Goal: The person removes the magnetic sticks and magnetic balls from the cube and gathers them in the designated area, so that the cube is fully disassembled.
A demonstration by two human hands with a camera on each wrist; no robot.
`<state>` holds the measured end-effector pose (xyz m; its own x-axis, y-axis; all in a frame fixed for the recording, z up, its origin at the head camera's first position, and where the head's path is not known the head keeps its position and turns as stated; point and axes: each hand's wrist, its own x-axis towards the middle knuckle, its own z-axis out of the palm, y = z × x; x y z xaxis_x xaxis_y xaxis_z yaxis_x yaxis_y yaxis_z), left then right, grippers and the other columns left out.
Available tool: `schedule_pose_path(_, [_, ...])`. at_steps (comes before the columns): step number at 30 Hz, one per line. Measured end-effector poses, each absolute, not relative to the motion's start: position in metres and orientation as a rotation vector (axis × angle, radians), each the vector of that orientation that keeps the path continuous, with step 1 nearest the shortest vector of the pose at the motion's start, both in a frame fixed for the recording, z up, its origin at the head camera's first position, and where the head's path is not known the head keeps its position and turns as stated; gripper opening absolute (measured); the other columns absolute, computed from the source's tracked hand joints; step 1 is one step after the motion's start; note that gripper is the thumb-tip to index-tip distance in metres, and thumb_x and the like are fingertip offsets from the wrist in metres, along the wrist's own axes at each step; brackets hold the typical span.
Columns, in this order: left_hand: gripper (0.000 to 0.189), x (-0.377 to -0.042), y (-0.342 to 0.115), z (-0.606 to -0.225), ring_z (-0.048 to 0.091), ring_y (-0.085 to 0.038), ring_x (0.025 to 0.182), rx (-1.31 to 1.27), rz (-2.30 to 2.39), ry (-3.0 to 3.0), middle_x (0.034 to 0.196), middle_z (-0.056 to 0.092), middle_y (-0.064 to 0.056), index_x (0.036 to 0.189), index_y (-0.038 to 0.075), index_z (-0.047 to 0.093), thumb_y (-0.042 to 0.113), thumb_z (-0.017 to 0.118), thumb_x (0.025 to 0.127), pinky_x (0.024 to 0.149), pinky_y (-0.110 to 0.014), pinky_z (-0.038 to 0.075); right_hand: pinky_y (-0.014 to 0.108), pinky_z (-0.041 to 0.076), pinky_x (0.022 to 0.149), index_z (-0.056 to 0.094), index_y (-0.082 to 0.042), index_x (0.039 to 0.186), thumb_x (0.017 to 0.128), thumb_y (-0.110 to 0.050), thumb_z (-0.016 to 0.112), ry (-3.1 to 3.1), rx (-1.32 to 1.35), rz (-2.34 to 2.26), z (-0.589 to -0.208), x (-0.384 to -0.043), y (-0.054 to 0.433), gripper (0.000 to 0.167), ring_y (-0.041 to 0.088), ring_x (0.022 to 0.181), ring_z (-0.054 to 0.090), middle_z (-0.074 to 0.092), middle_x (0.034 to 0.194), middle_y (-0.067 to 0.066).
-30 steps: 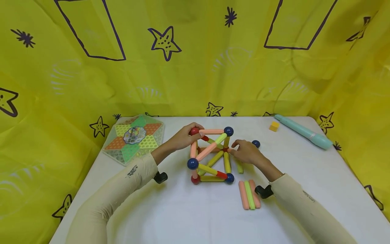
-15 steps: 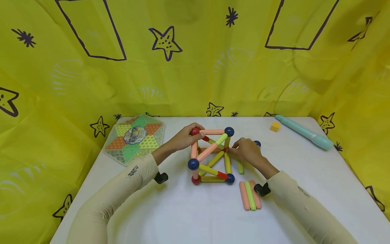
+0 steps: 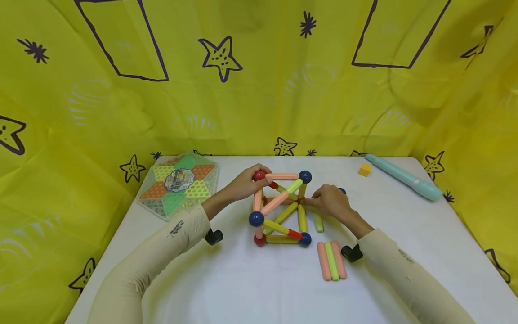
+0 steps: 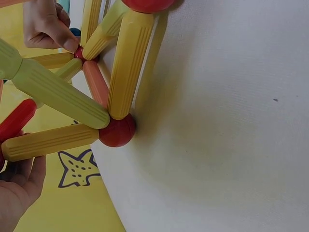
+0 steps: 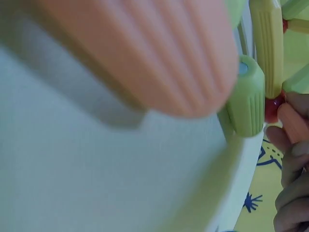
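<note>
gripping one red ball [image 3: 258, 175], one pink stick [image 5: 293, 123]

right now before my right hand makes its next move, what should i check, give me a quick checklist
1. Left-hand grip on the upper red ball of the rod frame: ok, fingers and thumb on it.
2. Right-hand grip on the salmon rod: ok, pinched.
3. Salmon rod joined to the lower red ball: cannot tell, its end is right at the ball but contact is unclear.
4. Loose green rod well away from the frame: not ok, it lies close beside it.
5. Far blue ball in full view: not ok, the right hand partly hides it.
</note>
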<state>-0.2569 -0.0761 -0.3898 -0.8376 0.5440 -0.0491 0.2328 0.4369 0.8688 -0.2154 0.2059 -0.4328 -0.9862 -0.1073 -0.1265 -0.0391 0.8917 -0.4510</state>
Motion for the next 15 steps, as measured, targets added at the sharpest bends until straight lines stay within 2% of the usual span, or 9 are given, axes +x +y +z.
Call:
schedule_pose_path(4, [0.033, -0.256, -0.076, -0.390, 0.057, -0.022, 0.095, 0.674, 1.358, 2.370, 0.120, 0.062, -0.016, 0.129, 0.009, 0.055, 0.025, 0.058, 0.101, 0.077, -0.027, 0.051, 0.027, 0.040, 0.055, 0.082, -0.009, 0.093, 0.087, -0.051, 0.074, 2.899, -0.105, -0.725, -0.430, -0.213, 0.216, 0.043, 0.020, 0.077, 0.058, 0.074, 0.104, 0.015])
schedule_pose_path(6, [0.031, -0.256, -0.076, -0.389, 0.057, -0.022, 0.093, 0.678, 1.359, 2.374, 0.118, 0.062, -0.016, 0.128, 0.009, 0.055, 0.024, 0.057, 0.101, 0.074, -0.026, 0.050, 0.028, 0.041, 0.058, 0.081, -0.009, 0.094, 0.089, -0.050, 0.072, 2.889, -0.143, -0.775, -0.429, -0.212, 0.224, 0.043, 0.021, 0.080, 0.056, 0.072, 0.103, 0.015])
schedule_pose_path(8, [0.031, -0.255, -0.076, -0.389, 0.056, -0.021, 0.092, 0.683, 1.360, 2.378, 0.117, 0.062, -0.015, 0.128, 0.008, 0.055, 0.023, 0.057, 0.100, 0.073, -0.026, 0.049, 0.028, 0.041, 0.058, 0.079, -0.006, 0.099, 0.092, -0.048, 0.069, 2.845, -0.214, -0.856, -0.428, -0.208, 0.233, 0.043, 0.020, 0.076, 0.055, 0.071, 0.093, 0.013])
schedule_pose_path(11, [0.031, -0.255, -0.076, -0.388, 0.055, -0.020, 0.089, 0.685, 1.364, 2.377, 0.115, 0.061, -0.015, 0.128, 0.008, 0.056, 0.023, 0.057, 0.100, 0.071, -0.025, 0.048, 0.027, 0.040, 0.055, 0.067, -0.001, 0.122, 0.100, -0.035, 0.061, 2.662, -0.357, -0.999, -0.425, -0.197, 0.250, 0.041, 0.016, 0.062, 0.049, 0.066, 0.081, 0.011])
schedule_pose_path(13, [0.031, -0.254, -0.076, -0.388, 0.054, -0.020, 0.087, 0.687, 1.361, 2.378, 0.114, 0.061, -0.015, 0.128, 0.008, 0.055, 0.023, 0.057, 0.101, 0.069, -0.026, 0.047, 0.026, 0.041, 0.053, 0.052, -0.001, 0.140, 0.104, -0.024, 0.053, 2.499, -0.438, -1.076, -0.423, -0.185, 0.263, 0.043, 0.014, 0.055, 0.047, 0.064, 0.079, 0.013])
schedule_pose_path(15, [0.032, -0.254, -0.076, -0.388, 0.053, -0.019, 0.085, 0.688, 1.349, 2.382, 0.113, 0.060, -0.015, 0.128, 0.008, 0.055, 0.024, 0.056, 0.101, 0.069, -0.025, 0.046, 0.026, 0.042, 0.051, 0.036, -0.002, 0.151, 0.105, -0.015, 0.045, 2.355, -0.489, -1.130, -0.421, -0.171, 0.276, 0.049, 0.013, 0.053, 0.046, 0.061, 0.081, 0.014])
